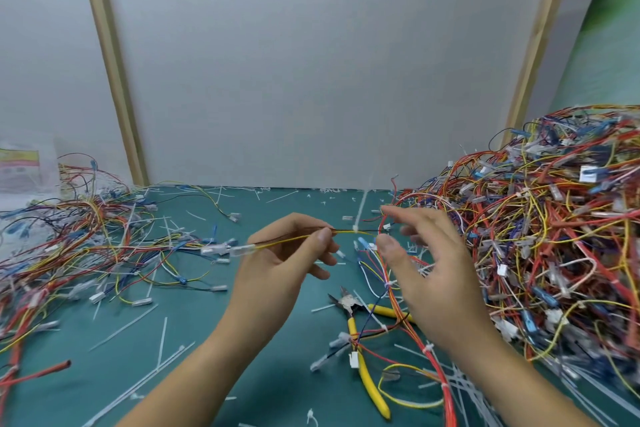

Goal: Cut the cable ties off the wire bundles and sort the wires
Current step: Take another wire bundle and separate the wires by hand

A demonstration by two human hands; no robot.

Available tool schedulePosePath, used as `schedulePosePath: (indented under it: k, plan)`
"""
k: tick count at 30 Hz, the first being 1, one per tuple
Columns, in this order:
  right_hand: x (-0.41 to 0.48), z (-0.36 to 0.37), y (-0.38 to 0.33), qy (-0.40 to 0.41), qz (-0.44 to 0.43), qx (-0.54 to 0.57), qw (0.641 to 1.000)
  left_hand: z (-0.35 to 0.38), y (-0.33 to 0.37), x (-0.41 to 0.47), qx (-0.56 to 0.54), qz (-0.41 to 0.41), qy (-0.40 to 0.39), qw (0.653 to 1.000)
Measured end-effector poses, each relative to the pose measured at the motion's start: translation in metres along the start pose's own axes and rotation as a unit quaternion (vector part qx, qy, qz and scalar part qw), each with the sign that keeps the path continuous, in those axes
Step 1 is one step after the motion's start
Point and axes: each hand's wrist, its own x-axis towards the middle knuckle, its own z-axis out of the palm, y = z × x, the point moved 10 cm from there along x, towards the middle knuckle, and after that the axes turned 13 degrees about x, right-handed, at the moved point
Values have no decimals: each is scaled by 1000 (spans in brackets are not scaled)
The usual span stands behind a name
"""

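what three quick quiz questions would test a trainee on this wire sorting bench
1. True or false: the yellow-handled metal cutters lie on the teal table mat, in neither hand.
2. The larger heap of tangled coloured wires lies to the person's: A left, B right, C centre.
3. Fill in: the left hand pinches thin yellow and black wires beside a white plastic ____.
Key: 1 true. 2 B. 3 cable tie.
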Motion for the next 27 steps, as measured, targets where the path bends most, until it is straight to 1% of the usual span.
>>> schedulePosePath:
  k: [3,5,6,7,10,13,16,20,23,25,26,27]
  plan:
    - [-4,8,-7,-21,4,119,993,7,9,-6,92,46,-15,995]
    - [-5,8,-8,-20,7,158,987,12,18,-10,162,95,-26,982]
    - [-5,8,-8,-18,8,173,985,15,21,-12,180,109,-32,977]
    - [-5,8,-7,-18,15,190,982,17,20,-12,176,105,-39,978]
    - [-7,13,-6,-36,40,247,968,25,9,-10,77,34,-87,993]
    - [-10,23,-7,-60,64,282,955,32,4,-13,47,9,-101,994]
    - [-9,22,-10,-58,61,251,964,30,0,-14,36,0,-87,996]
    - [-6,11,-1,-19,70,248,966,30,-6,-11,50,-15,-98,994]
    - [-6,12,-7,-29,54,201,978,29,-11,-10,40,-28,-97,994]
    - [-1,5,-9,-21,34,123,992,17,-17,-5,21,-44,-54,997]
    - [3,-4,-4,-5,39,73,997,7,-22,-1,2,-61,-18,998]
    - [8,-13,4,3,66,19,998,-4,-27,2,-31,-83,20,996]
